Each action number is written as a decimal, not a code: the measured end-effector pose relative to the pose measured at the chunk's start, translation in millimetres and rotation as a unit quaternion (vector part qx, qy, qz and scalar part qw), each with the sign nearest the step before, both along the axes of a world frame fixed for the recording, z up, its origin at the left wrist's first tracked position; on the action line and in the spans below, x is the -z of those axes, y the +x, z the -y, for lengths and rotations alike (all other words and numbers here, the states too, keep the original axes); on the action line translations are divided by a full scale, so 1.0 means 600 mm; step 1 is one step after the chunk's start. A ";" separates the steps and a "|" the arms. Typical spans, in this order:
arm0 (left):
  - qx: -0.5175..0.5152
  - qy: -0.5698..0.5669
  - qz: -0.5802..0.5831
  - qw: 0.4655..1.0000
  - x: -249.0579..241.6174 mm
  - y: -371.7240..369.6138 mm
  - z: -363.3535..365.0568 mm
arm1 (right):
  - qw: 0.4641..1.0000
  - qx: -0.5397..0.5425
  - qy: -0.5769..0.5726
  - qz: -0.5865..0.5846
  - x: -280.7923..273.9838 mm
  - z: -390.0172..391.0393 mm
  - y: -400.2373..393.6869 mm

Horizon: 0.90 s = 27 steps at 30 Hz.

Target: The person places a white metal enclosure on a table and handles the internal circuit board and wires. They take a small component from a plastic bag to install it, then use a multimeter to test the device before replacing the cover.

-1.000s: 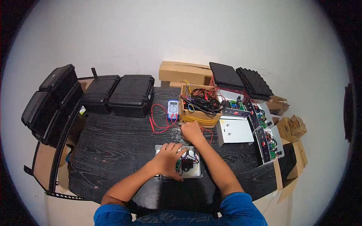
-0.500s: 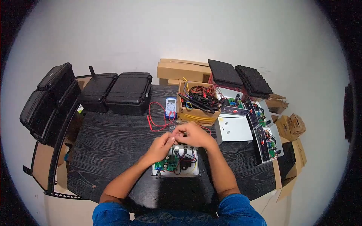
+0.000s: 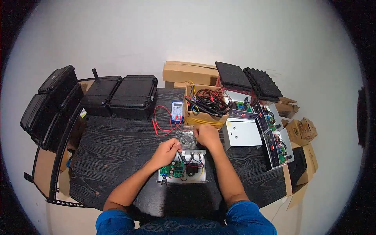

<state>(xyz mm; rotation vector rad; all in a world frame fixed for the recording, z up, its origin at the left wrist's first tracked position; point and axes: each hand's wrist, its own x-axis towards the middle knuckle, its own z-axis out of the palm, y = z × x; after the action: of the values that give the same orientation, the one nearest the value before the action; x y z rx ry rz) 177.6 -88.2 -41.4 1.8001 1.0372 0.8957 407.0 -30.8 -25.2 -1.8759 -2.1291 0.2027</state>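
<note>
A white metal enclosure (image 3: 199, 178) lies open on the table in front of me, with a green circuit board (image 3: 174, 169), a black component (image 3: 192, 169) and several wires inside. My left hand (image 3: 165, 152) is closed in a pinch at its far left edge; whatever the fingertips hold is too small to make out. Beyond the enclosure sits a clear plastic box (image 3: 185, 136) of small metal parts. My right hand (image 3: 207, 136) is at this box's right side, fingers curled and pressed together, their tips partly hidden.
A multimeter (image 3: 177, 111) with red leads (image 3: 155, 125) lies behind. Beside it stands a cardboard box (image 3: 203, 122) full of cables. Farther right are a white metal box (image 3: 243, 134) and several open units (image 3: 272, 149). Black cases (image 3: 133, 94) stand at the left.
My right hand has moved away from my left hand, to the right and slightly back, uncovering the clear box. The left hand stays nearly in place at the enclosure's edge.
</note>
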 end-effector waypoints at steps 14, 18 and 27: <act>0.011 0.007 0.000 1.000 0.034 -0.002 -0.011 | 0.995 0.017 0.046 0.089 0.087 -0.038 -0.027; 0.013 0.001 -0.025 1.000 0.023 -0.001 -0.008 | 0.994 0.044 0.033 0.099 0.073 -0.038 -0.037; -0.002 0.004 -0.014 1.000 0.005 0.002 0.002 | 0.997 0.041 0.010 0.062 0.047 -0.036 -0.029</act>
<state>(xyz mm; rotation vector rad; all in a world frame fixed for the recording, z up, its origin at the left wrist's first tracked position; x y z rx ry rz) 178.8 -89.4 -44.6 1.8213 1.0561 0.8804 389.5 -8.9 -53.6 -2.0086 -2.1173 0.0483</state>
